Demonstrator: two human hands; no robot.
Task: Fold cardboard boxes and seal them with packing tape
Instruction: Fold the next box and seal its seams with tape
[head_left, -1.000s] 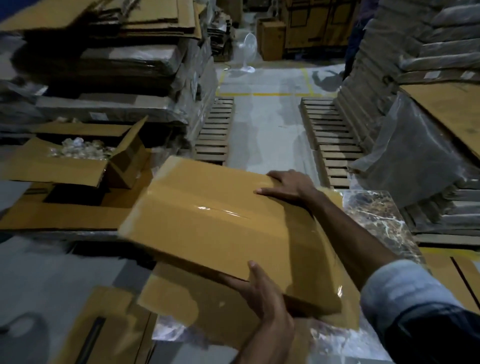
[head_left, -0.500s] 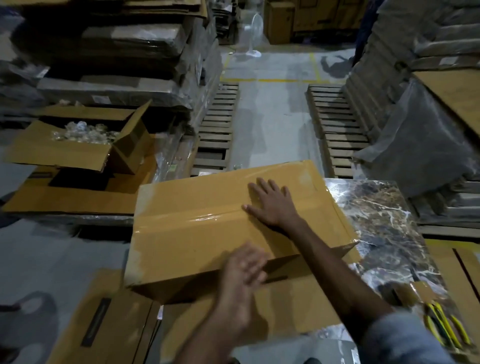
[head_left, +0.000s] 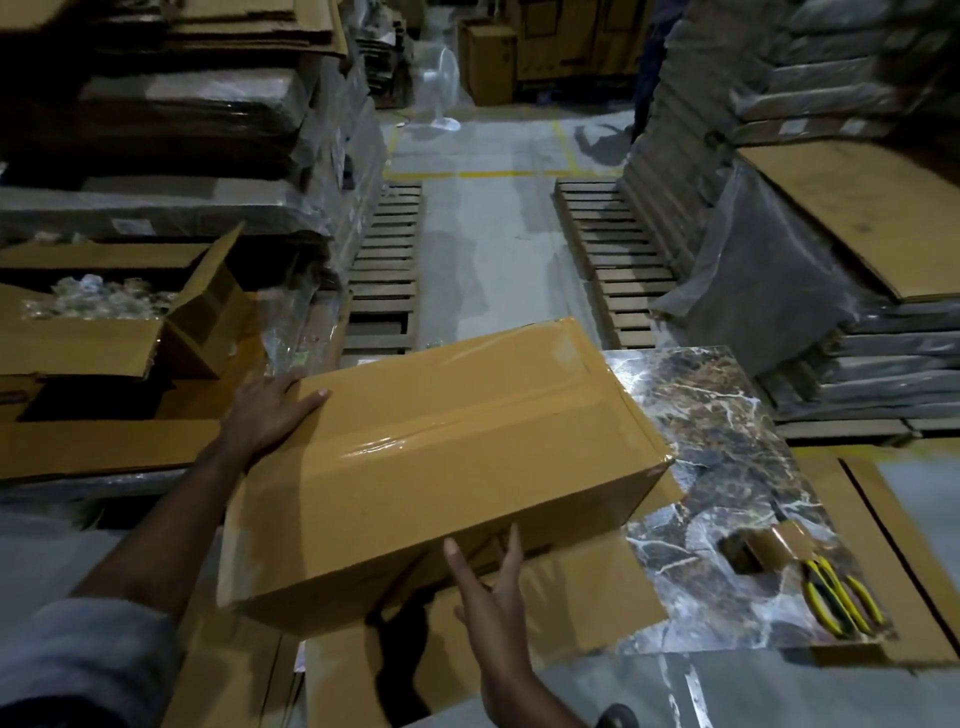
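Observation:
A brown cardboard box (head_left: 441, 467) lies tilted over the left part of a marble-patterned table top (head_left: 727, 447). Clear packing tape (head_left: 395, 441) runs along its top seam and down the far right end. My left hand (head_left: 270, 410) lies over the box's left top corner, fingers fairly straight. Straight, spread fingers of my right hand (head_left: 488, 582) touch the near side from below. A flat cardboard sheet (head_left: 582, 603) lies under the box.
Yellow-handled pliers (head_left: 841, 597) and a small cardboard piece (head_left: 753, 551) lie on the table's near right corner. An open box of plastic-wrapped items (head_left: 93, 312) stands at the left. Wrapped stacks (head_left: 208, 130) and wooden pallets (head_left: 613, 249) line a floor aisle (head_left: 483, 249).
The box has swung round with its near end raised. My left hand went from its near edge to the left corner. My right hand left the top and now touches the near side.

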